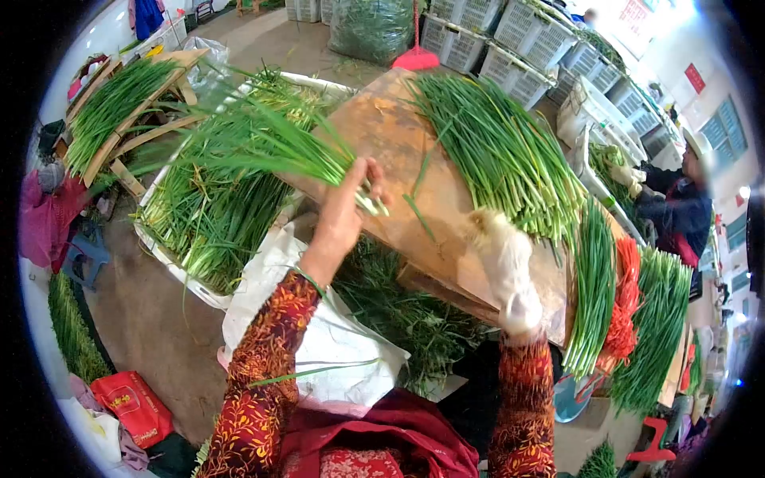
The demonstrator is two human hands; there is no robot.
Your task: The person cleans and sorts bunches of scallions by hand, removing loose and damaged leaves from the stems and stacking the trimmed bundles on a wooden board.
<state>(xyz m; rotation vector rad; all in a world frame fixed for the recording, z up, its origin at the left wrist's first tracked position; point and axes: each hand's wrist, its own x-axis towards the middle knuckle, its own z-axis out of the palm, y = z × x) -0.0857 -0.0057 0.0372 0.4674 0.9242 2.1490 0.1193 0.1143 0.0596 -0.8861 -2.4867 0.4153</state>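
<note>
My bare left hand (347, 209) is closed around a small bunch of garlic chives (299, 155). Its pale stem ends stick out past my fingers, and the leaves fan out to the left, blurred, above a white crate (171, 267) of loose chives. Over the wooden board (382, 119), my right hand (502, 255) wears a soiled white glove. It is by the stem ends of a large chive pile (502, 143); its fingers are smeared, so their grip is unclear. A few loose leaves (418, 215) lie on the board between my hands.
Bundled chives (594, 287) and red ties (624, 307) lie right of the board. Leafy scraps (406, 307) sit below it. A white sack (311, 327) drapes before me. A co-worker (681, 203) works at far right. Stacked crates (518, 68) and a red dustpan (416, 60) stand behind.
</note>
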